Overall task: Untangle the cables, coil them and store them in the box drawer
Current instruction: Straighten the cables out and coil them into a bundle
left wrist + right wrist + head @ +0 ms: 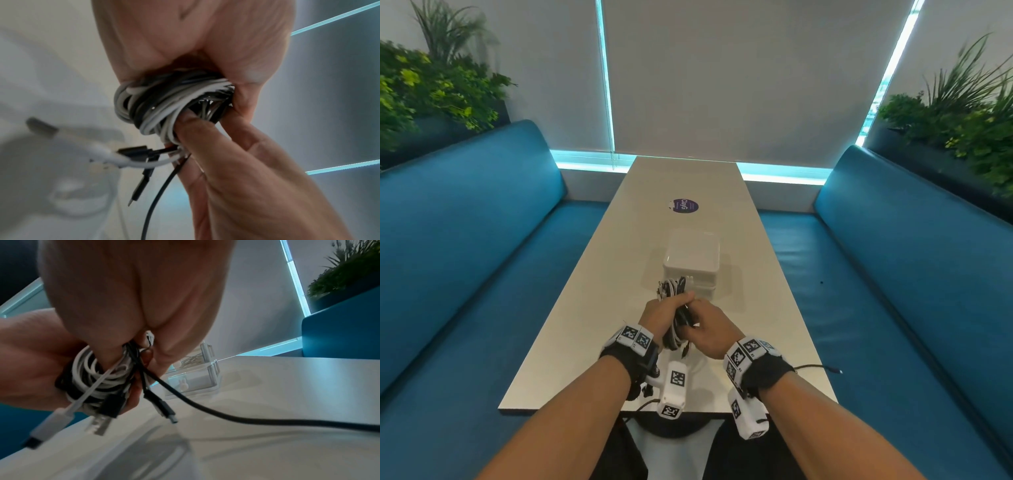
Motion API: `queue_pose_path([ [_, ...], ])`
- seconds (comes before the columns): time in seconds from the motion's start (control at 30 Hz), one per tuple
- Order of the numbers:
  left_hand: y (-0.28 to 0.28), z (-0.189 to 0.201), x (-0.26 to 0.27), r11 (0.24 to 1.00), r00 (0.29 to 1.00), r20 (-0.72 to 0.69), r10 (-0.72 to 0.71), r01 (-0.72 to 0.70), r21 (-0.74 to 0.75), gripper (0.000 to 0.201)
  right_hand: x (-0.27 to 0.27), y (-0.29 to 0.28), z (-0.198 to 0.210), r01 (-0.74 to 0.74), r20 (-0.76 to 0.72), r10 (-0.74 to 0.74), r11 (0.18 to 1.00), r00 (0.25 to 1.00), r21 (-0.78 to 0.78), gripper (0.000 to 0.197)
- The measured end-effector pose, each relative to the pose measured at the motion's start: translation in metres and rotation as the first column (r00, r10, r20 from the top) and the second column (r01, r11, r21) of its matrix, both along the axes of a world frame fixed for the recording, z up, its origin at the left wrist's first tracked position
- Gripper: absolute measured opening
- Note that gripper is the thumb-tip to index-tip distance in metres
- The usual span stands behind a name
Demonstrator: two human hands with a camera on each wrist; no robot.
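Observation:
A bundle of black and white cables (675, 308) (164, 104) (92, 379) hangs just above the near half of the table. My left hand (664, 313) grips the coiled bundle. My right hand (707, 329) pinches cable strands at the bundle's side. Loose plug ends dangle below the coil; a black plug (162, 408) and a white plug (49, 423) show in the right wrist view. One black cable (257, 418) trails off to the right over the table edge (822, 367). The clear two-drawer box (691, 263) (195, 374) stands just beyond the hands, both drawers pushed in.
The long pale table (619, 267) runs away from me between two blue benches (482, 240) (893, 257). A round purple sticker (683, 206) lies past the box. A white cable (82, 203) lies on the table under the hands. Plants stand behind both benches.

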State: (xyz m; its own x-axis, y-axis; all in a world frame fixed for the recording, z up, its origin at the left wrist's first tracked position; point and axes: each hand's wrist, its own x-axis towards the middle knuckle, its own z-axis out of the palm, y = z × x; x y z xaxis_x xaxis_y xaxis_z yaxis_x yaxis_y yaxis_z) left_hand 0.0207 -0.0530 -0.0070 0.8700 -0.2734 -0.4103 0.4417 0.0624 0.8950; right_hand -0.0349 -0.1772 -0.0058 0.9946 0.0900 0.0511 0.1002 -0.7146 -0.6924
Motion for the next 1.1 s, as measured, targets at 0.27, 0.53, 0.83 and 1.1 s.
queue_pose_path([
  [0.27,0.010,-0.005,-0.005,1.000,0.991,0.134,-0.009,0.007,0.010,0.027,-0.002,-0.009,-0.009,0.168,0.027,-0.175,0.972,0.984,0.166,0.039],
  [0.53,0.006,0.000,-0.004,0.984,0.967,0.244,0.068,-0.105,0.141,0.021,-0.004,-0.013,-0.010,0.107,0.004,-0.107,0.994,0.994,-0.018,0.041],
  [0.83,0.009,0.016,0.005,0.976,0.950,0.238,0.204,-0.217,0.031,0.039,-0.007,-0.020,0.000,0.052,-0.137,-0.067,0.993,0.988,-0.110,0.030],
  [1.1,0.002,0.013,0.006,0.972,0.918,0.329,0.221,-0.236,0.007,0.029,-0.007,-0.012,-0.001,0.065,-0.214,-0.075,0.996,0.974,-0.055,0.025],
])
